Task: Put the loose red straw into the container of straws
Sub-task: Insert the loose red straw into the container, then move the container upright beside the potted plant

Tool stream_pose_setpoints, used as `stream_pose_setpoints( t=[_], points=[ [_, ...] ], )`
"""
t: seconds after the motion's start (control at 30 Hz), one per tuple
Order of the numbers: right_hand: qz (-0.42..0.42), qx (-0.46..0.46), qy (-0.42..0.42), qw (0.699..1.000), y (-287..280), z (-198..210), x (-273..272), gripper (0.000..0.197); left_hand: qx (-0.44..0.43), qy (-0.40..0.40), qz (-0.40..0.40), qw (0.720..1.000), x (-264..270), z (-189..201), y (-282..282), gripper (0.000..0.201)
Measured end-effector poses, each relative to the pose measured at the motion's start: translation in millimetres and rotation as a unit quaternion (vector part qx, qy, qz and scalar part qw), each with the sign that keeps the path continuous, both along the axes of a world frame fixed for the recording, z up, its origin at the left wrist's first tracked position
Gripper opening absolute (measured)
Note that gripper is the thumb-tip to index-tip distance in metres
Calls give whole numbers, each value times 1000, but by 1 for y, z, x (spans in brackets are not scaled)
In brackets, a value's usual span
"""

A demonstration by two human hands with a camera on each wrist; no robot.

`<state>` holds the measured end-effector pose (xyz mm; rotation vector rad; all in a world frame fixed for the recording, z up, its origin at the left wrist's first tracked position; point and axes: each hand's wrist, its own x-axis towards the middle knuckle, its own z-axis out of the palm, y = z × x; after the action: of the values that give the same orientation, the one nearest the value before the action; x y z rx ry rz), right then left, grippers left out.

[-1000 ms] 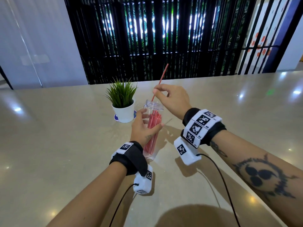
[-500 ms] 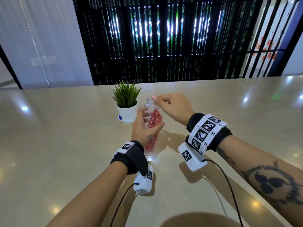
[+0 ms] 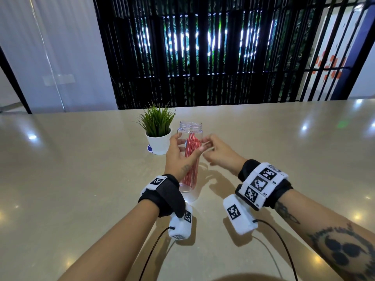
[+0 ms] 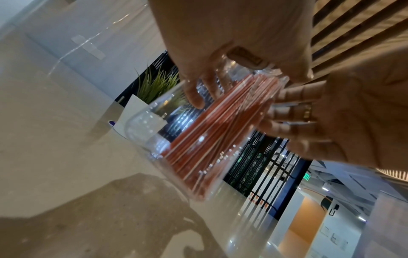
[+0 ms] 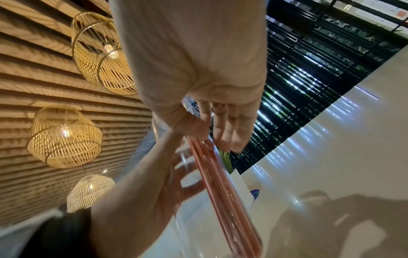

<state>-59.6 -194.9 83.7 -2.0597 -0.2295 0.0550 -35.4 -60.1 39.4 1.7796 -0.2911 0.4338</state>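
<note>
Since a second ago the loose red straw has gone from above the mouth of the container down among the red straws inside, where it can no longer be told from the others, and the right hand has dropped from the rim to the side of the clear wall. At the left stands a small potted plant in a white pot, just beside the container on the pale table. Next comes the left hand, its thumb and fingers curled round the middle of the container and holding it a little tilted, base on the table; the left wrist view shows the fingers pressed against the clear wall. The container's open mouth has no lid on it. To its right, the right hand holds nothing, its fingers loose and nearly straight, their tips at or just off the container's wall.
</note>
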Motion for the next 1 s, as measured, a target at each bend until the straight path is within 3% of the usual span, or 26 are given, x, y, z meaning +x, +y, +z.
stream_pose_setpoints(
  t=[0.13, 0.27, 0.33, 0.47, 0.53, 0.6, 0.73, 0.87, 1.0],
  points=[
    [52, -32, 5, 998, 12, -14, -11, 80, -22, 21, -14, 999, -1, 2, -2, 73],
    [6, -33, -33, 999, 23, -30, -13, 87, -49, 51, -41, 997, -6, 2, -7, 80],
    [-8, -12, -37, 999, 23, -39, -16, 91, -58, 67, -58, 994, -10, 1, -10, 71],
    [4, 49, -37, 998, 15, -55, -26, 82, -53, 115, -82, 989, -16, -11, -10, 58],
    [17, 77, -32, 996, 6, -59, -27, 76, -66, 144, -85, 984, -17, -15, -8, 62],
    [23, 95, -31, 995, -4, -59, -28, 76, -13, 158, -94, 983, -18, -19, -4, 68],
    [30, 95, -52, 994, -11, -59, -26, 77, 87, 110, -93, 986, -21, -20, 3, 55],
    [-10, 62, -92, 994, -1, -67, -18, 85, 70, 84, -120, 987, -18, -28, 4, 75],
    [-54, 27, -114, 992, 8, -69, -2, 82, 56, 66, -120, 989, -5, -31, 3, 60]
  ],
)
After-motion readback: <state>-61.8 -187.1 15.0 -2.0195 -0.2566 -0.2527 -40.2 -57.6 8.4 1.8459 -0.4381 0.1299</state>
